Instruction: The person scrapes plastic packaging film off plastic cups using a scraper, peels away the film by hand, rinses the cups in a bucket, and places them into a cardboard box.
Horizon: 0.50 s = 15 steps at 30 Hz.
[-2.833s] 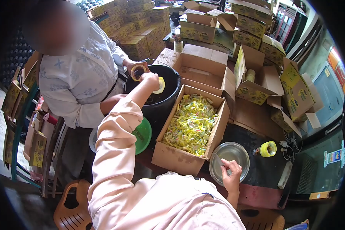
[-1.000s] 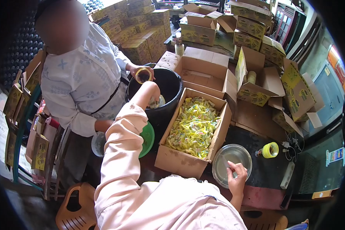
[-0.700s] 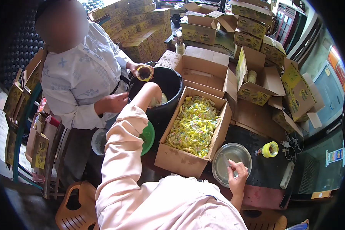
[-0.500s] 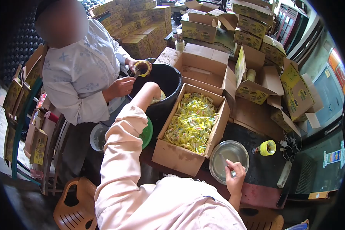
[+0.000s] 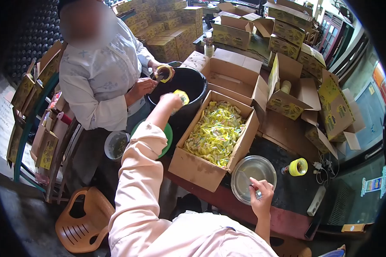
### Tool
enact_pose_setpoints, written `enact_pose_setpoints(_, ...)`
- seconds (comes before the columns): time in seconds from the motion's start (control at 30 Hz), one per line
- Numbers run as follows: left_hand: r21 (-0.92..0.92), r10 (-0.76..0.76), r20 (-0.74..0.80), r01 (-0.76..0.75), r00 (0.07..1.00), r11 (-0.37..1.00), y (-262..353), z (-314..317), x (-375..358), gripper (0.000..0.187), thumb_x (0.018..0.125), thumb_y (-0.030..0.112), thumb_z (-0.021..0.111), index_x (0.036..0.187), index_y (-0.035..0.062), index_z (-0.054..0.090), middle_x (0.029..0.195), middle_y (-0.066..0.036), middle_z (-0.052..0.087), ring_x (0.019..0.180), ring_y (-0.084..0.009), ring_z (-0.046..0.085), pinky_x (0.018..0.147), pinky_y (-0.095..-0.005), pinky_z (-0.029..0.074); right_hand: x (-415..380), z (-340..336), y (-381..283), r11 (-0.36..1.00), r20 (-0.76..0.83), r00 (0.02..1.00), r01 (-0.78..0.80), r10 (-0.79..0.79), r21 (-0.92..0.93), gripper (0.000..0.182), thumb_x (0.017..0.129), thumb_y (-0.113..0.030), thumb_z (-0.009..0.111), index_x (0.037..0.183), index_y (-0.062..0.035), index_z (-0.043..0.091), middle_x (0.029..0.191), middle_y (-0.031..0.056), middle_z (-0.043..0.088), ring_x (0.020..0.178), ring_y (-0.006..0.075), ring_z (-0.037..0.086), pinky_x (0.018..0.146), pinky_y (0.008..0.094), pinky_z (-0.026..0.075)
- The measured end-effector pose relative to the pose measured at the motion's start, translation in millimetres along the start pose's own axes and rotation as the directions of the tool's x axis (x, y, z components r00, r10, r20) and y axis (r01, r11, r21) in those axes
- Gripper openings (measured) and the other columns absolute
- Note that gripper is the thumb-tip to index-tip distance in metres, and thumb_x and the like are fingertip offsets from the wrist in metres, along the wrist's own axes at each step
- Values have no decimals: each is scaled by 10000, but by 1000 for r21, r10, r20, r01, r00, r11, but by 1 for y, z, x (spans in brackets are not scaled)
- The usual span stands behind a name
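Note:
My left hand (image 5: 171,102) reaches out over the rim of the black bucket (image 5: 198,95). It grips a small yellow-wrapped container (image 5: 182,97), whose contents I cannot make out. My right hand (image 5: 262,195) is closed round a slim shiny utensil (image 5: 258,194) beside a round metal bowl (image 5: 266,167); its exact kind is hidden by the fingers. Between my hands stands an open cardboard box full of small yellow packets (image 5: 214,132). Across the bucket, a co-worker's hands hold a yellow-labelled jar (image 5: 164,73) and a knife-like tool (image 5: 159,78).
A yellow jar (image 5: 297,167) lies on its side right of the bowl, near cables and a power strip (image 5: 316,200). Open cartons (image 5: 233,70) crowd the table's far side. A green basin (image 5: 167,139) and a white bucket (image 5: 116,145) sit left, above an orange chair (image 5: 83,220).
My left hand has lifted, bringing the yellow container up out of the bucket into clearer view. My right hand stays by the bowl. The whole view has shifted slightly.

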<state>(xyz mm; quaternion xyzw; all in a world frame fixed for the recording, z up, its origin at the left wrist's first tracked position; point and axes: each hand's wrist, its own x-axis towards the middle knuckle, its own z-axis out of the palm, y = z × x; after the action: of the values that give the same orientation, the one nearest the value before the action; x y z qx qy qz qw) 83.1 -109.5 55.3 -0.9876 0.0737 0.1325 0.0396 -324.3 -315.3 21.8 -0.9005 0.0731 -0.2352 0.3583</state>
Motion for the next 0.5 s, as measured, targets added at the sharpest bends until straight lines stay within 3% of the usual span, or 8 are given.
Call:
enact_pose_setpoints(0.07, 62, 81, 224, -97, 971, 993, -4, -6, 2, 563, 829, 412, 530, 1284, 86, 472, 1219, -139, 552, 1080, -248, 569, 890, -356, 456, -5, 6, -2, 1000, -4, 1000, -6, 6, 4, 309, 701, 19, 662, 988, -98, 659, 717, 28, 569, 634, 166, 545, 721, 301, 326)
enact_pose_setpoints(0.13, -235, 170, -42, -175, 985, 956, -17, 7, 21, 721, 836, 464, 510, 1389, 70, 265, 1162, -205, 566, 1067, -314, 561, 900, -414, 440, -5, 13, -5, 1000, -25, 1000, -1, 1, 1, 308, 701, 15, 665, 988, -97, 658, 716, 30, 567, 633, 172, 544, 722, 305, 332)
enact_pose_setpoints(0.2, -496, 124, -305, -269, 944, 826, -15, 15, 13, 706, 855, 422, 499, 1396, 60, 227, 1104, -240, 571, 1007, -313, 588, 829, -382, 478, -6, 22, -10, 997, -67, 996, -59, 62, 48, 314, 703, 16, 664, 999, -91, 655, 713, 31, 560, 635, 163, 537, 717, 297, 355)
enact_pose_setpoints(0.27, -886, 346, -310, -402, 886, 234, -13, 36, -2, 638, 880, 266, 469, 1403, 66, 164, 1171, -137, 522, 842, -209, 603, 629, -323, 505, -6, 33, -15, 974, -97, 981, -146, 165, 174, 317, 712, 20, 658, 1013, -80, 650, 716, 26, 554, 649, 146, 531, 710, 281, 376)
enact_pose_setpoints(0.33, -987, 394, -125, -156, 911, 48, -4, 25, -67, 638, 857, 227, 478, 1404, 86, 181, 1182, -103, 500, 890, -162, 563, 741, -319, 468, -3, 46, -18, 893, -102, 945, -252, 309, 373, 317, 727, 24, 648, 1031, -64, 642, 725, 16, 549, 675, 121, 525, 698, 257, 396)
enact_pose_setpoints(0.4, -967, 493, -141, -12, 859, -255, -1, 71, -65, 617, 825, 228, 486, 1378, 118, 236, 1194, -86, 468, 951, -162, 537, 757, -348, 467, 2, 59, -18, 688, -49, 858, -375, 512, 622, 274, 802, 11, 609, 1075, -19, 614, 810, -6, 570, 753, 72, 520, 705, 205, 407)
enact_pose_setpoints(0.47, -923, 598, -175, 81, 782, -376, 2, 105, -82, 621, 804, 249, 500, 1366, 141, 260, 1150, -71, 485, 947, -160, 538, 758, -350, 471, 13, 74, -15, 234, 128, 754, -354, 645, 906, 313, 842, -14, 589, 1153, -32, 555, 843, -7, 570, 718, 52, 527, 638, 164, 428)
enact_pose_setpoints(0.5, -926, 594, -129, 118, 794, -358, 2, 108, -100, 607, 807, 274, 488, 1358, 141, 271, 1148, -64, 489, 943, -149, 539, 757, -321, 470, 17, 77, -13, 63, 235, 738, -350, 632, 934, 330, 849, -23, 585, 1174, -29, 526, 879, 12, 604, 732, 71, 560, 629, 200, 470)
